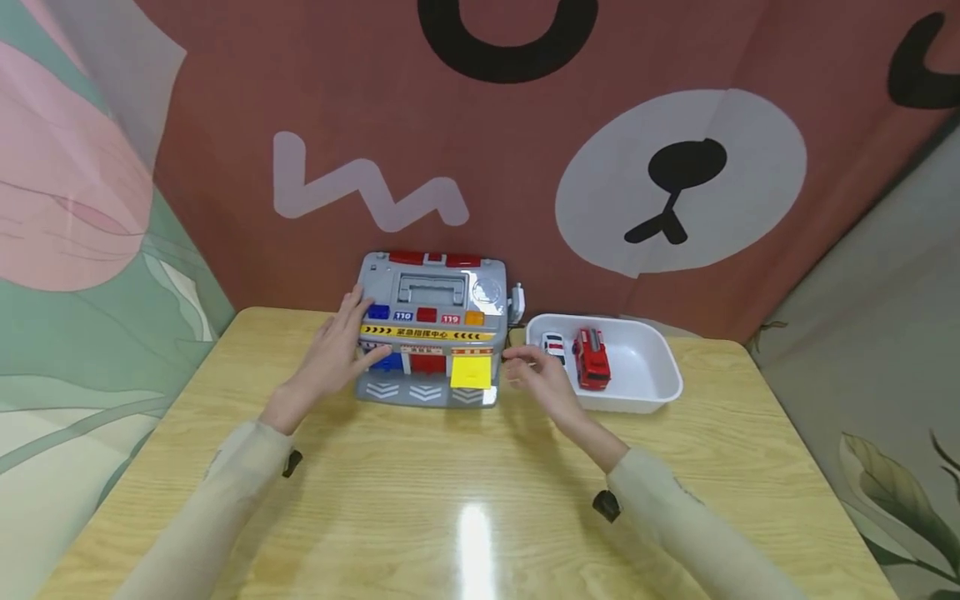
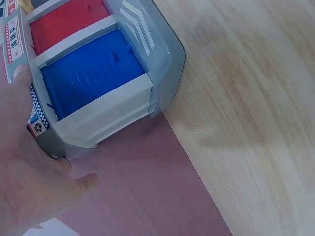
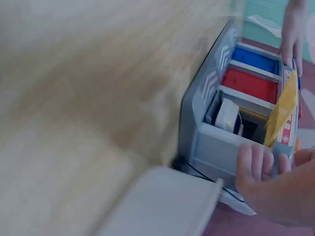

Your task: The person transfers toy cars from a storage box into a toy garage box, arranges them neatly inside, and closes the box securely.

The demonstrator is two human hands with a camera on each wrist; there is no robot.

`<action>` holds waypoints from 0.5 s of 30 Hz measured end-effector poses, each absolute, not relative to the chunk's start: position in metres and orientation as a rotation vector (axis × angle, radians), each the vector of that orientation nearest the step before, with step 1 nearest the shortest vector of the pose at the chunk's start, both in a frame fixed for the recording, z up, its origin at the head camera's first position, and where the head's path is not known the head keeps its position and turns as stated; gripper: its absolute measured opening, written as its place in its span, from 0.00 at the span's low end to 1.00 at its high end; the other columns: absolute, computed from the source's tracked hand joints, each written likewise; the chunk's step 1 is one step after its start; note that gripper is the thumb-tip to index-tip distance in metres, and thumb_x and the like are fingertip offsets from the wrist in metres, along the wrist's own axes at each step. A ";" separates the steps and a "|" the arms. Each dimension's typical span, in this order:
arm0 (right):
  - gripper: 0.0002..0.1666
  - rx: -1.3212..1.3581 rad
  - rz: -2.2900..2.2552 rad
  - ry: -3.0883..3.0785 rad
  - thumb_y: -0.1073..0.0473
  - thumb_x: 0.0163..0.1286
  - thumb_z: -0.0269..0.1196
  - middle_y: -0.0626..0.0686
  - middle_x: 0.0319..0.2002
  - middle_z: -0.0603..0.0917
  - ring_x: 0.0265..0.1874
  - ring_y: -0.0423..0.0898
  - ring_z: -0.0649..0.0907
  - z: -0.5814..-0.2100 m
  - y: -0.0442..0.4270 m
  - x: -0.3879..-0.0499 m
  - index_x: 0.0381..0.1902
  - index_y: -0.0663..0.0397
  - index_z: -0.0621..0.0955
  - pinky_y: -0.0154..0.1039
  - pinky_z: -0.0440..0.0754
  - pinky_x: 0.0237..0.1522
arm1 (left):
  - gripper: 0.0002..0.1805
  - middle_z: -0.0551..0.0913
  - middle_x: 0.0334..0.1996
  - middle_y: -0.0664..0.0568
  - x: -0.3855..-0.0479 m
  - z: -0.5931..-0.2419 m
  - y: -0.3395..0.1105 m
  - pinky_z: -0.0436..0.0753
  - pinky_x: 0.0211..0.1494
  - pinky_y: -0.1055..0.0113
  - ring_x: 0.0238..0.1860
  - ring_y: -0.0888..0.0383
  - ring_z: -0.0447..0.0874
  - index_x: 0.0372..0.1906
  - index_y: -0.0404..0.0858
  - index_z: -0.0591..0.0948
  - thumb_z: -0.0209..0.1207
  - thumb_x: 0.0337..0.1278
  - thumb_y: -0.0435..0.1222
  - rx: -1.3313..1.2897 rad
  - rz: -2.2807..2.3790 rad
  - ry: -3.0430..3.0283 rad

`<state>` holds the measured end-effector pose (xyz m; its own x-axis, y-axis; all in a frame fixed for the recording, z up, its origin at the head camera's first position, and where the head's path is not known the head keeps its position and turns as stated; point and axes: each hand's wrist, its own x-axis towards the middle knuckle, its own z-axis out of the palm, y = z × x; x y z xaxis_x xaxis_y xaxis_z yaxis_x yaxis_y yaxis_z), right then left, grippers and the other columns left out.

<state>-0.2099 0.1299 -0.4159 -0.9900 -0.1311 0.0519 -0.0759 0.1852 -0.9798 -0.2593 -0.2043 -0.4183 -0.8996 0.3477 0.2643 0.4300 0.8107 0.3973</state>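
Observation:
A grey toy emergency-station garage (image 1: pixel 431 287) stands at the back of the table, with a blue door (image 2: pixel 93 73), a red door (image 3: pixel 250 86) and a yellow door (image 1: pixel 471 372). The yellow door is swung up and juts outward. In the right wrist view, a small whitish object (image 3: pixel 227 115) sits in the bay under it; its kind is unclear. My left hand (image 1: pixel 330 358) rests on the garage's left side, fingers extended and thumb toward the front. On the other side, my right hand (image 1: pixel 543 383) is at the right wall, fingers loosely bent and holding nothing.
A white plastic bin (image 1: pixel 641 367) stands right of the garage, holding a red toy fire truck (image 1: pixel 592 358) and a small white toy car (image 1: pixel 554 346). A patterned cloth (image 1: pixel 360 100) hangs behind the wooden table (image 1: pixel 390 500).

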 end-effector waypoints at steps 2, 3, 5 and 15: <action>0.12 -0.356 -1.838 2.647 0.69 0.69 0.57 0.63 0.44 0.80 0.40 0.55 0.80 -0.412 0.126 -0.213 0.49 0.67 0.80 0.47 0.82 0.44 | 0.49 0.34 0.77 0.45 -0.259 -0.417 -0.203 0.49 0.69 0.36 0.75 0.42 0.36 0.76 0.35 0.48 0.54 0.63 0.58 -0.619 -0.689 -2.812; 0.11 -0.426 -1.757 2.763 0.70 0.67 0.59 0.61 0.43 0.80 0.40 0.53 0.80 -0.410 0.124 -0.214 0.47 0.65 0.81 0.45 0.82 0.43 | 0.49 0.34 0.77 0.45 -0.259 -0.417 -0.203 0.49 0.69 0.36 0.75 0.42 0.36 0.76 0.35 0.48 0.55 0.62 0.59 -0.616 -0.686 -2.810; 0.12 -0.549 -1.621 2.910 0.71 0.65 0.61 0.58 0.42 0.77 0.40 0.52 0.77 -0.406 0.119 -0.215 0.46 0.62 0.82 0.44 0.79 0.42 | 0.49 0.35 0.77 0.44 -0.259 -0.417 -0.203 0.49 0.69 0.36 0.75 0.41 0.37 0.76 0.35 0.48 0.55 0.63 0.58 -0.620 -0.682 -2.805; 0.20 -0.715 -1.281 3.153 0.68 0.59 0.66 0.58 0.52 0.69 0.50 0.53 0.67 -0.393 0.097 -0.222 0.51 0.57 0.81 0.46 0.68 0.50 | 0.50 0.34 0.77 0.44 -0.259 -0.417 -0.204 0.50 0.68 0.35 0.75 0.44 0.35 0.76 0.34 0.48 0.54 0.63 0.59 -0.620 -0.684 -2.813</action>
<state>-0.2221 0.0969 -0.3930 -0.8618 -0.2413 0.4462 -0.4840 0.6541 -0.5813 -0.2585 -0.2036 -0.4168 -0.8967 0.3528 0.2672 0.4361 0.8072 0.3978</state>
